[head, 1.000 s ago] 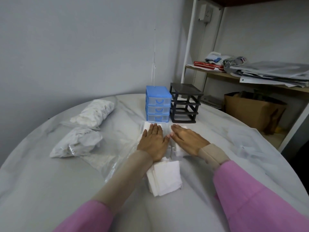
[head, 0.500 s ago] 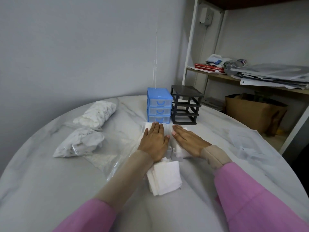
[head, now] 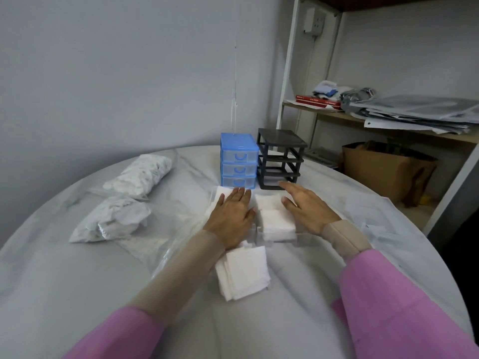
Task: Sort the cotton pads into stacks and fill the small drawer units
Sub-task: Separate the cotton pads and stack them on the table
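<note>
My left hand lies flat, fingers straight, on a white pad stack in front of the blue three-drawer unit, whose drawers are closed. My right hand hovers with straight fingers over the right side of another white pad stack, its fingertips near the base of the black drawer frame, which holds no drawers. A third stack of square pads lies nearer to me, below my left wrist.
Two clear bags of white cotton pads lie at the left of the round white table. Flat clear plastic lies by my left forearm. A shelf with papers and a cardboard box stand at right.
My right hand has lifted off the right pad stack and shifted right and forward toward the black frame, uncovering the stack. My left hand stays flat on its stack.
</note>
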Available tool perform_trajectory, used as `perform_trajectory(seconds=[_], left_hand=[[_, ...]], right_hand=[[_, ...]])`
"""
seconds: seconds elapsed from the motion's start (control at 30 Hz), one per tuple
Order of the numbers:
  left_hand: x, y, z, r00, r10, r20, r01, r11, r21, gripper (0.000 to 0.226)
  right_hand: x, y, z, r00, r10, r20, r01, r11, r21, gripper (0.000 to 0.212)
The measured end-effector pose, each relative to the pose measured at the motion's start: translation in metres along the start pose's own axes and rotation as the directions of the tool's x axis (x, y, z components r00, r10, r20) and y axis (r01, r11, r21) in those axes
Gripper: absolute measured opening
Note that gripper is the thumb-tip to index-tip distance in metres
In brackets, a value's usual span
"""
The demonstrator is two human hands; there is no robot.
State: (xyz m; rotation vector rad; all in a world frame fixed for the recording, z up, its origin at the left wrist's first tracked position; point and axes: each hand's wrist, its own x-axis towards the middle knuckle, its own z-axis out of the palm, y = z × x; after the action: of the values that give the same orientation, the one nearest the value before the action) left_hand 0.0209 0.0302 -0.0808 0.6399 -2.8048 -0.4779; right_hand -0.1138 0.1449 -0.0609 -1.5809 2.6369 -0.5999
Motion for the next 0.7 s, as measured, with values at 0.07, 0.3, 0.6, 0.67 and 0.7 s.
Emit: perform_trajectory(seconds=[0.07, 0.3, 0.6, 0.67, 0.7], left_hand=[[-0.002, 0.006, -0.005, 0.999, 0.032, 0.009, -0.031, 0.998, -0.045, 0.052], [-0.005, 0.046, -0.002, 0.973, 0.180, 0.144, -0.175, 0.983, -0.048, 0.051], [0.007, 0.053, 0.020, 0.953, 0.147, 0.265, -0.166, 0.985, 0.051, 0.055], [0.008, 0.051, 0.021, 0.956, 0.146, 0.254, -0.166, 0.984, 0.061, 0.056], [0.008, 0.050, 0.021, 0.956, 0.145, 0.254, -0.166, 0.984, 0.062, 0.056]], right_hand=[[-0.005, 0.008, -0.005, 0.998, 0.053, -0.039, -0.053, 0.999, -0.007, 0.047], [-0.030, 0.046, -0.021, 0.964, 0.171, -0.203, -0.169, 0.985, 0.028, 0.047], [-0.055, 0.100, -0.025, 0.955, 0.294, -0.036, -0.295, 0.955, -0.036, 0.058], [-0.056, 0.101, -0.023, 0.952, 0.305, -0.038, -0.306, 0.951, -0.050, 0.057], [-0.056, 0.101, -0.022, 0.952, 0.302, -0.045, -0.304, 0.951, -0.055, 0.057]])
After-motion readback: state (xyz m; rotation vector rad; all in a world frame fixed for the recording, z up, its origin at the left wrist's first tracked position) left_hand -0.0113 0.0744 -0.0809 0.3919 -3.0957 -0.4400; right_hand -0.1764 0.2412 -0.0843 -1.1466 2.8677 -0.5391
